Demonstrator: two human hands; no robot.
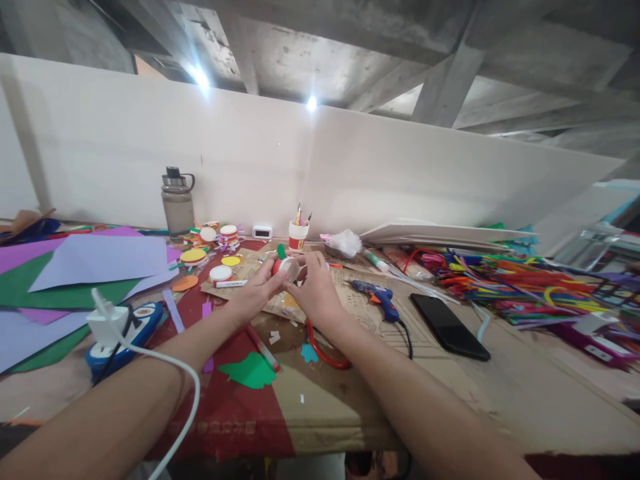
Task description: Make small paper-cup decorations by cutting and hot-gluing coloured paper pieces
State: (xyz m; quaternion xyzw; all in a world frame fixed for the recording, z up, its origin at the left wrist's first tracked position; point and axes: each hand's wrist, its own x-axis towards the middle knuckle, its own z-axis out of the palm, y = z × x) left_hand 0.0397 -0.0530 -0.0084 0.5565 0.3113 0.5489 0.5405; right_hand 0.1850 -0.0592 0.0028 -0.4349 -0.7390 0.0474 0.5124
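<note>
Between my two hands, over the middle of the table, is a small round red-and-white paper piece (287,268) with a green tab (281,251) standing up from it. My left hand (266,279) is closed around its left side. My right hand (316,281) has its fingers curled at the right side, the fingertips touching the rim. Left of the hands lie a white marker (231,283) and a white-topped round piece (221,273). Below them are a red-capped marker (264,348), a green paper scrap (249,371) and a blue paper flower (309,353).
A blue glue gun (383,299) and a black phone (449,325) lie to the right, before a heap of coloured pipe cleaners (520,287). Coloured sheets (100,263) and a blue power strip (125,340) are left; its white cable crosses my left forearm. A bottle (177,205) stands behind.
</note>
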